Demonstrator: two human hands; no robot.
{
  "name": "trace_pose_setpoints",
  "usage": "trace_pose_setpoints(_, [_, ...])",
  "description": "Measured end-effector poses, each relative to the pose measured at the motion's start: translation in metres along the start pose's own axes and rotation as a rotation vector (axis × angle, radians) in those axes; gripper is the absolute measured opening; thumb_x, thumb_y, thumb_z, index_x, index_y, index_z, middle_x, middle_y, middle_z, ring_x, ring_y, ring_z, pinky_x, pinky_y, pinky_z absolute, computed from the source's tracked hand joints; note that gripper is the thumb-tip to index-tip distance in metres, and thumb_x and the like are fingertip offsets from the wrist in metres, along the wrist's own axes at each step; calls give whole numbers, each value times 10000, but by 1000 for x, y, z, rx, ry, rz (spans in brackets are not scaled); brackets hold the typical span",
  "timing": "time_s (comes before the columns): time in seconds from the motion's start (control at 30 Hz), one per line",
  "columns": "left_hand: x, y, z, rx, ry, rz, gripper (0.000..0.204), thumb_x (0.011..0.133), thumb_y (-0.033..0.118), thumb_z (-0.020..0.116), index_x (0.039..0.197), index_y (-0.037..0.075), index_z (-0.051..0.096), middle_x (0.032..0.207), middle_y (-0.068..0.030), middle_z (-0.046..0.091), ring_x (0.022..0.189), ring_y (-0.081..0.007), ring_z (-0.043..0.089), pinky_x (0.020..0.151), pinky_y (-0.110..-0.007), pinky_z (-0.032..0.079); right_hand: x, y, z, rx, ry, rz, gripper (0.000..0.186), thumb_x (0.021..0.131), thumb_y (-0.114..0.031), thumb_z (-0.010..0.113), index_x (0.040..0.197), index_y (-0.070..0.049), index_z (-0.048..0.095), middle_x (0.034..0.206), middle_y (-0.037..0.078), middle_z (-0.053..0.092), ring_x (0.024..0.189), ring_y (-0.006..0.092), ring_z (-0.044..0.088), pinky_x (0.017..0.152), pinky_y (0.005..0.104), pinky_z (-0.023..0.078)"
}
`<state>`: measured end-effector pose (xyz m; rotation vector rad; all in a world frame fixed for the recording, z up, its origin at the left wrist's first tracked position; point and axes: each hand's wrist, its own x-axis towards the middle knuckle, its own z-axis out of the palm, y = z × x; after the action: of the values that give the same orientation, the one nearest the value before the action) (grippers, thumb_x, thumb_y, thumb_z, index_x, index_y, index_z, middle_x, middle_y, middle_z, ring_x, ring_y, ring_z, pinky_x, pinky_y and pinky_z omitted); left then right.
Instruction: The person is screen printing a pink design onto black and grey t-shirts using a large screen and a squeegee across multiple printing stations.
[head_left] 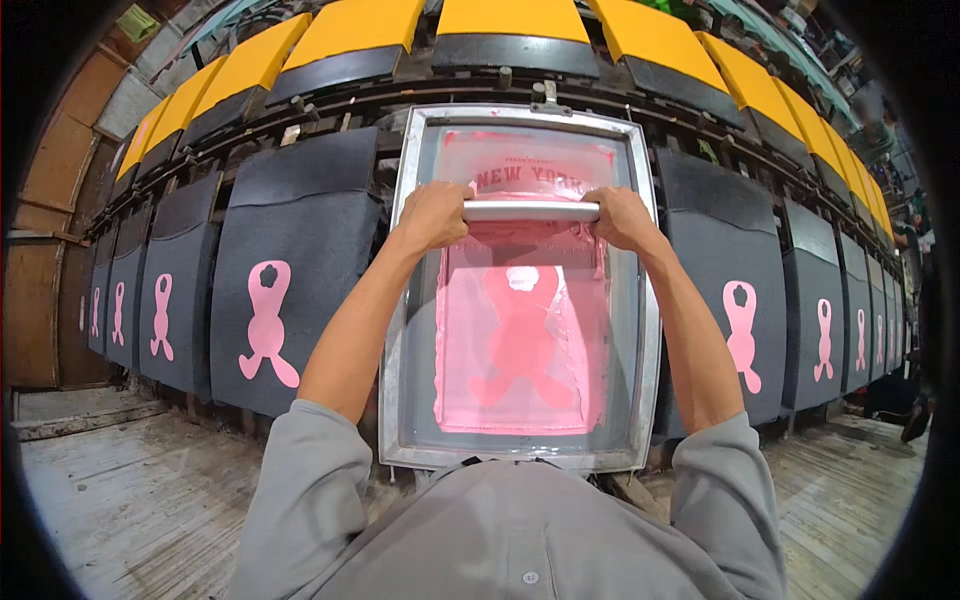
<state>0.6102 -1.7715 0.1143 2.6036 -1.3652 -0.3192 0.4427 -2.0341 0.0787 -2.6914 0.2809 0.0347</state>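
Note:
A metal-framed printing screen lies in front of me, its mesh smeared with pink ink. A rounded figure shape shows through the mesh, with dark lettering above it. Across the upper half of the screen stands a squeegee with a pale bar handle. My left hand is closed round its left end, and my right hand grips the right end. Pink ink sits along and below the squeegee; its blade edge is hard to make out. Whatever lies under the screen is mostly hidden.
Dark fabric panels with pink printed figures line both sides of the screen on boards. Behind a metal rail runs a row of yellow-covered boards. Wooden flooring extends below, with brown panels at far left.

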Motion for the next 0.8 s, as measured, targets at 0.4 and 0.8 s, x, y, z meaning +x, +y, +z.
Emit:
trace_pose_setpoints(0.4, [-70, 30, -2, -81, -116, -62, 206, 682, 39, 652, 879, 59, 707, 870, -172, 693, 855, -394, 665, 769, -486, 521, -72, -43, -3, 31, -144, 85, 313, 664, -39, 707, 971, -81, 756, 923, 146, 721, 863, 362, 678, 799, 443, 532])
trace_pose_setpoints(0.8, [-172, 70, 8, -137, -150, -89, 273, 653, 24, 702, 917, 90, 726, 896, -90, 688, 846, -329, 664, 744, -449, 496, -172, -88, 5, 115, -192, 134, 338, 652, -16, 724, 981, -91, 749, 937, 107, 713, 853, 353, 680, 762, 443, 544])
